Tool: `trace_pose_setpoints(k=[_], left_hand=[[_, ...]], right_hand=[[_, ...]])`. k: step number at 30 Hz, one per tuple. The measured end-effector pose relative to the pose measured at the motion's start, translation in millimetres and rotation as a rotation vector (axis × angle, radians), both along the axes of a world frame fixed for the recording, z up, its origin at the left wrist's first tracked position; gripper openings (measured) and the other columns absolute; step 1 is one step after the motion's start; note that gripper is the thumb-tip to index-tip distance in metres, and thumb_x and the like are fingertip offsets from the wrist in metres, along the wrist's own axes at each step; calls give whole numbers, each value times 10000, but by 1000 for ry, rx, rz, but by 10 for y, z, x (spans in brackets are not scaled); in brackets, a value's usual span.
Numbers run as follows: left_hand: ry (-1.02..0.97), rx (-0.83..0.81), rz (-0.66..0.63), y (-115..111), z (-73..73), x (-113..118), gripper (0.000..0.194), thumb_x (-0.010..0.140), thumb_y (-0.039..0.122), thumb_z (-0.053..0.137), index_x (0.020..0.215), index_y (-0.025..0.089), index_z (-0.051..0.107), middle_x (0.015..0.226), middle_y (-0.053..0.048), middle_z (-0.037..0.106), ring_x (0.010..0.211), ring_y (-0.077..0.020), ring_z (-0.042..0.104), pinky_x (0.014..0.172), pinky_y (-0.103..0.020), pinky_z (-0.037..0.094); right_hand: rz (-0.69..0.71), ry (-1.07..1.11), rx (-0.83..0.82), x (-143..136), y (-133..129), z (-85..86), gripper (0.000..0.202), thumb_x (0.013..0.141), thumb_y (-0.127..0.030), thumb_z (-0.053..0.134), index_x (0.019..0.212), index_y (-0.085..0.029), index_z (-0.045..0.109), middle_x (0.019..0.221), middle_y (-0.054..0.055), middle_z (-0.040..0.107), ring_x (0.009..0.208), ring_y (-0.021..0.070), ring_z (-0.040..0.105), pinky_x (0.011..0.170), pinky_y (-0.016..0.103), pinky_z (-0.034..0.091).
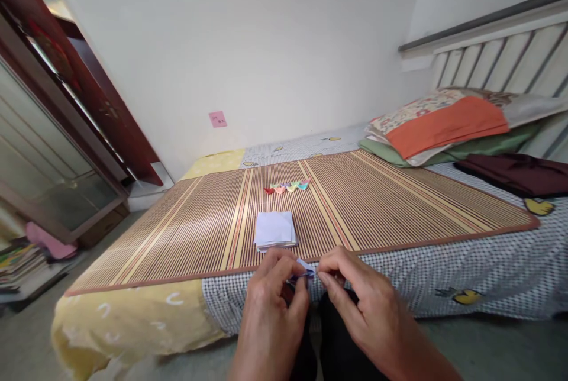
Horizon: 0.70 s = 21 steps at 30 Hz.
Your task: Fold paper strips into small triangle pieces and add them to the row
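Between my two hands is a small piece of folded paper [307,270], purple-blue with a paler side, held over the near edge of the bed. My left hand [276,295] pinches its left part between thumb and forefinger. At its right end, my right hand [361,292] has thumb and forefinger pressed together on the tip. Just beyond the left hand lies a stack of square paper sheets [274,228], with a pale lavender sheet on top. Farther back, several small folded paper pieces [287,187] in red, pink, yellow, green and blue sit in a cluster.
A striped bamboo mat [195,221] covers most of the bed. Pillows [448,126] and a dark folded cloth [515,174] lie at the right. A white wall [288,55] with a pink note [218,119] stands behind. Books [24,268] are stacked low at the left.
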<state>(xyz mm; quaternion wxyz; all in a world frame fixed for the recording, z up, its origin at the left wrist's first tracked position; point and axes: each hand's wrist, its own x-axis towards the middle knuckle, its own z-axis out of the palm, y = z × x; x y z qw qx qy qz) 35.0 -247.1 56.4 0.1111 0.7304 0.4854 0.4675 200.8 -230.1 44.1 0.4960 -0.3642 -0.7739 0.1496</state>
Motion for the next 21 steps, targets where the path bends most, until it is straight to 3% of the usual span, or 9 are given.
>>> trace_pose_setpoints(k=[3,7,13,18,21], left_hand=[[-9,88,26,-23,29,23,227,847,-14,585,819,195,670,977,-38,654,773,-133,664,600,-204,507],[-14,187,35,-61,48,56,242,867,-22,591,851,205,673,1005,-24,652,803,-114,669,678,-200,537],[-32,162,55,-61,49,88,205,918,15,582,878,195,673,1018,-37,646,782,-107,676,620,-182,533],[-31,186,69,-81,31,138,203,912,14,590,879,197,670,1043,-45,645,814,-120,677,659,-209,548],[-39,190,76,-98,10,156,206,922,21,572,906,200,673,1064,-53,643,822,-124,684,664,-220,555]], right_hand=[[-59,65,-57,-61,-20,-19,41,933,-184,602,957,-217,606,780,-7,637,650,163,631,604,275,510],[-38,118,-67,-101,-35,-28,76,956,-173,563,949,-218,624,803,-3,666,688,159,653,633,263,522],[-65,93,-31,-67,-43,55,183,942,-116,473,929,-206,632,822,21,687,744,170,678,675,271,522],[-97,100,-58,-97,-40,70,98,934,-167,537,957,-197,627,814,20,677,710,174,663,650,273,521],[-79,106,-30,-112,-38,67,144,960,-153,499,920,-200,630,828,26,675,739,171,671,670,266,524]])
